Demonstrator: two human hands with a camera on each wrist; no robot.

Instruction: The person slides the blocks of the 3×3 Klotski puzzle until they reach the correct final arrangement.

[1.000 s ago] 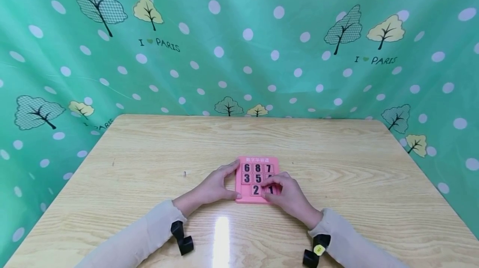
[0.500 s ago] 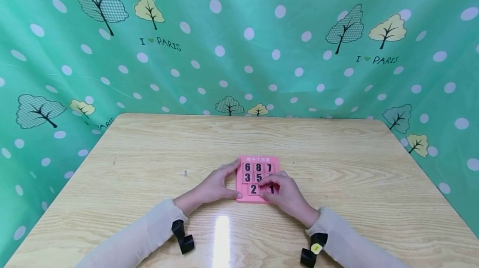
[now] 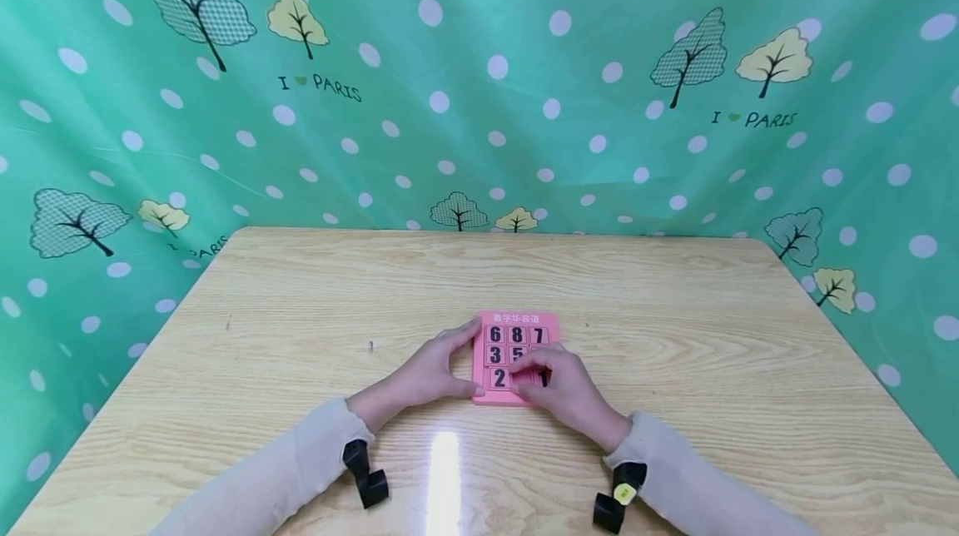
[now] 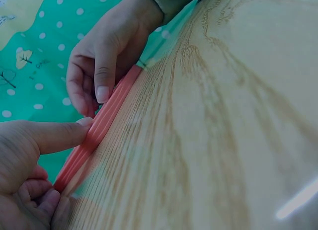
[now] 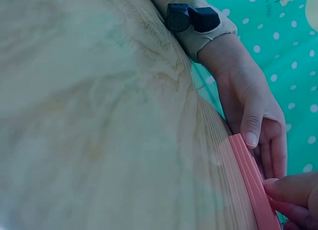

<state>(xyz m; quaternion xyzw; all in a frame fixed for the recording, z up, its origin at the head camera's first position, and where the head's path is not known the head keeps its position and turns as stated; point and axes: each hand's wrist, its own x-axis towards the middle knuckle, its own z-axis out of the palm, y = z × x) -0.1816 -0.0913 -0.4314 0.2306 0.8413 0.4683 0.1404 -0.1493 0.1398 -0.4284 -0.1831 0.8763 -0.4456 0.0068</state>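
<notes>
A pink number slide puzzle (image 3: 517, 319) lies flat on the table, its top row reading 6, 8, 7. My left hand (image 3: 429, 369) grips its left side, index finger at the upper corner and thumb near the lower one. With thumb and index finger my right hand (image 3: 571, 390) pinches the 2 tile (image 3: 499, 379) by its right edge, in the bottom row's left place. Part of the 1 tile (image 3: 544, 379) shows behind that hand, which covers the tile above it. Both wrist views show the puzzle edge-on, as a thin pink slab (image 5: 251, 183).
The wooden table (image 3: 300, 295) extends around the puzzle. A tiny dark speck (image 3: 370, 346) lies left of it. Behind stands a green dotted curtain (image 3: 479, 103) with printed trees. Each wrist carries a black camera (image 3: 367, 478), and a bright reflection crosses the table's front.
My right hand has moved left, sliding the 2 tile from the bottom row's middle to its left place. The left hand has stayed on the puzzle's edge.
</notes>
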